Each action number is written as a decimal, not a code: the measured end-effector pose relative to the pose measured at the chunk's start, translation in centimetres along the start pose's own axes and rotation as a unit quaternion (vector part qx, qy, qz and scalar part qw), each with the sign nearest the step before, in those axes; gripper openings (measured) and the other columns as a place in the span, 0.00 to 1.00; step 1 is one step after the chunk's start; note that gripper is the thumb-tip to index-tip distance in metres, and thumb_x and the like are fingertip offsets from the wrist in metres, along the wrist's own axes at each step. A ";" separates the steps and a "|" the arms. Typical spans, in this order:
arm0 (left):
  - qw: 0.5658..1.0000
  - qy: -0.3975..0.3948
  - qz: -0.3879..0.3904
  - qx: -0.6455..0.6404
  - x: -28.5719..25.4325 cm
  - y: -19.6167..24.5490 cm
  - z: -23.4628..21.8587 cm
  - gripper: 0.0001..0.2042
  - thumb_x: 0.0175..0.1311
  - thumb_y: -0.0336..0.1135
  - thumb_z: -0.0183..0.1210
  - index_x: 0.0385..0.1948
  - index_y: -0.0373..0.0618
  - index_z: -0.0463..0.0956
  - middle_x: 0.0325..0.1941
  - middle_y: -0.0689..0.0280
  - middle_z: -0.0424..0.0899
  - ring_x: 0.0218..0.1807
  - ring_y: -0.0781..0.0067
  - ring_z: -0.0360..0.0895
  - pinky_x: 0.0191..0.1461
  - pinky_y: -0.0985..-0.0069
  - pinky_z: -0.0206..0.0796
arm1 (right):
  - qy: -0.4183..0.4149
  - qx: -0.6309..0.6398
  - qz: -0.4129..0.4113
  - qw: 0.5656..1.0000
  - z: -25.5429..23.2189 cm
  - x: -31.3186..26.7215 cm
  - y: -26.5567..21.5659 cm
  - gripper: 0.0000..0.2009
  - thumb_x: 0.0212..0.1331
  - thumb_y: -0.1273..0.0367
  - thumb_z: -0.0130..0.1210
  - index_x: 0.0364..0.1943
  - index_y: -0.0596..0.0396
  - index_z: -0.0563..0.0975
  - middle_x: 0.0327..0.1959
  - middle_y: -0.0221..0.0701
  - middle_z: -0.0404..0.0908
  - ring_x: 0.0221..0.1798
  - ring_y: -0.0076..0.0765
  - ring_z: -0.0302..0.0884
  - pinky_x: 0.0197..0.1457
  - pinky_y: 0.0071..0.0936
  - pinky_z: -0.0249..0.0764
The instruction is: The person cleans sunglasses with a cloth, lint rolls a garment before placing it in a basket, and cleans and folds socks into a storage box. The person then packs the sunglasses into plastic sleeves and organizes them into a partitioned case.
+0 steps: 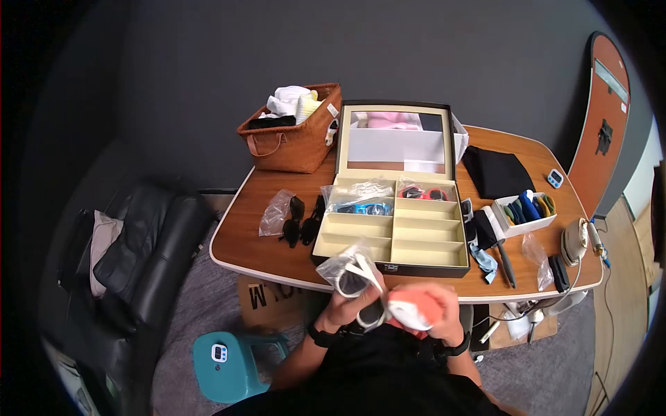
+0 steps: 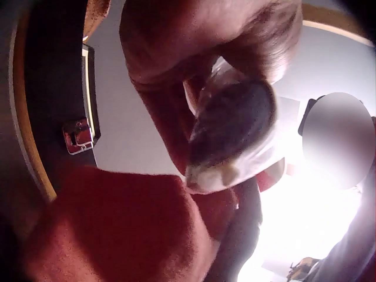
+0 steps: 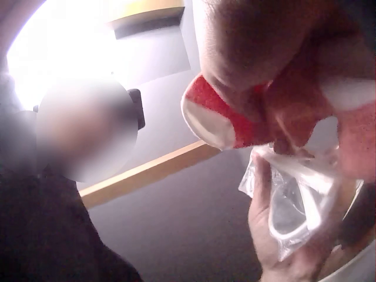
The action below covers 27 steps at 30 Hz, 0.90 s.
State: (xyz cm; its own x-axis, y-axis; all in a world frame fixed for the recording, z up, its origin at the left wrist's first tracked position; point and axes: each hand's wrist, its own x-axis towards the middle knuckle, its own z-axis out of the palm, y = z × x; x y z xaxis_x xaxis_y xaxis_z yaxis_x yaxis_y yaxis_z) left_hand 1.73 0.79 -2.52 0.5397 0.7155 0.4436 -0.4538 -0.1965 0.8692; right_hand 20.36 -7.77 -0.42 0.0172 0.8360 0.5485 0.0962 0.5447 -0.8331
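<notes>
White sunglasses [image 1: 361,291] are pinched by the left hand [image 1: 340,312]; an orange cloth [image 1: 416,308] is gripped by the right hand [image 1: 433,315]. Judged light, rigid, scratch-prone; frame-edge holding is advised.

One worktop [image 1: 277,260]; one open compartment box [image 1: 423,258] with eight compartments in two columns of four; two of them filled, one by a bagged blue pair [image 1: 361,206], one by a red pair [image 1: 430,194]; one pair of white-framed sunglasses [image 1: 357,277] in the hands; one red cloth [image 1: 416,308]; one woven basket [image 1: 291,142]; one small white tray [image 1: 517,225]; two timers, one on the worktop [image 1: 554,178], one on the single teal stool [image 1: 219,353].
</notes>
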 end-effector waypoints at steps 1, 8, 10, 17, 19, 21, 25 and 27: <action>0.990 -0.080 -0.051 -0.100 -0.1 0.9 -0.2 0.10 0.66 0.34 0.60 0.39 0.36 0.75 0.35 0.59 0.81 0.38 0.69 0.80 0.44 0.73 0.72 | 0.059 0.023 0.008 0.998 0.4 -0.3 0.8 0.18 0.56 0.73 0.56 0.52 0.63 0.77 0.45 0.38 0.85 0.46 0.35 0.83 0.54 0.29 0.76; 0.911 -0.343 -0.139 -0.180 -0.8 -4.3 -1.9 0.12 0.62 0.31 0.64 0.41 0.36 0.74 0.36 0.54 0.84 0.40 0.57 0.85 0.42 0.65 0.78 | -0.048 0.180 0.232 0.955 3.8 -2.0 5.2 0.18 0.76 0.61 0.39 0.50 0.59 0.76 0.31 0.30 0.81 0.37 0.24 0.79 0.45 0.24 0.75; 0.885 -0.340 -0.146 -0.283 1.1 0.2 -0.4 0.12 0.62 0.35 0.65 0.38 0.37 0.74 0.35 0.49 0.85 0.40 0.50 0.84 0.41 0.61 0.78 | -0.039 0.153 0.173 0.972 4.8 -0.7 5.5 0.21 0.76 0.58 0.37 0.45 0.59 0.78 0.34 0.33 0.83 0.39 0.24 0.79 0.46 0.25 0.75; 0.897 -0.168 0.075 -0.401 2.5 1.3 2.0 0.15 0.68 0.47 0.57 0.36 0.46 0.64 0.23 0.56 0.79 0.28 0.55 0.76 0.34 0.56 0.75 | -0.175 0.131 0.358 0.908 3.7 0.3 2.8 0.23 0.76 0.54 0.36 0.49 0.58 0.76 0.43 0.32 0.81 0.48 0.28 0.76 0.56 0.27 0.71; 0.976 -0.028 0.140 -0.166 2.8 1.1 1.5 0.12 0.71 0.41 0.53 0.39 0.41 0.65 0.27 0.51 0.80 0.29 0.61 0.75 0.34 0.69 0.70 | -0.143 0.133 0.208 0.958 4.5 0.0 3.6 0.21 0.75 0.60 0.40 0.64 0.57 0.61 0.52 0.30 0.75 0.54 0.23 0.71 0.61 0.26 0.67; 0.987 -0.012 0.117 -0.109 2.8 1.1 0.5 0.11 0.71 0.40 0.51 0.41 0.41 0.66 0.30 0.49 0.81 0.28 0.62 0.74 0.34 0.71 0.69 | -0.092 0.170 0.271 0.943 4.3 -0.3 3.6 0.21 0.75 0.61 0.43 0.64 0.58 0.63 0.55 0.29 0.73 0.58 0.21 0.67 0.63 0.25 0.65; 0.993 -0.008 0.115 0.036 1.6 2.4 -0.3 0.08 0.71 0.34 0.51 0.45 0.41 0.67 0.30 0.47 0.82 0.29 0.64 0.79 0.32 0.72 0.73 | 0.093 0.253 0.335 0.903 3.6 -0.3 3.6 0.19 0.76 0.62 0.41 0.62 0.58 0.68 0.57 0.29 0.74 0.60 0.24 0.70 0.65 0.26 0.65; 0.991 -0.006 0.063 -0.114 1.0 1.4 -0.4 0.08 0.71 0.29 0.50 0.47 0.39 0.68 0.33 0.50 0.83 0.31 0.61 0.83 0.36 0.70 0.77 | 0.135 0.280 0.155 0.938 3.6 -0.1 2.8 0.22 0.75 0.60 0.41 0.64 0.60 0.66 0.62 0.31 0.73 0.63 0.26 0.69 0.66 0.27 0.64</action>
State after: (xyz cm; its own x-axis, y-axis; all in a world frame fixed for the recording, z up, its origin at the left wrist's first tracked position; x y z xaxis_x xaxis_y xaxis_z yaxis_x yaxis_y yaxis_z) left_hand 1.34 1.51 -0.91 0.4768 0.6861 0.5495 -0.6656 -0.1266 0.7355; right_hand 17.06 -6.07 -3.04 0.2174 0.9533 0.2095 -0.4914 0.2924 -0.8204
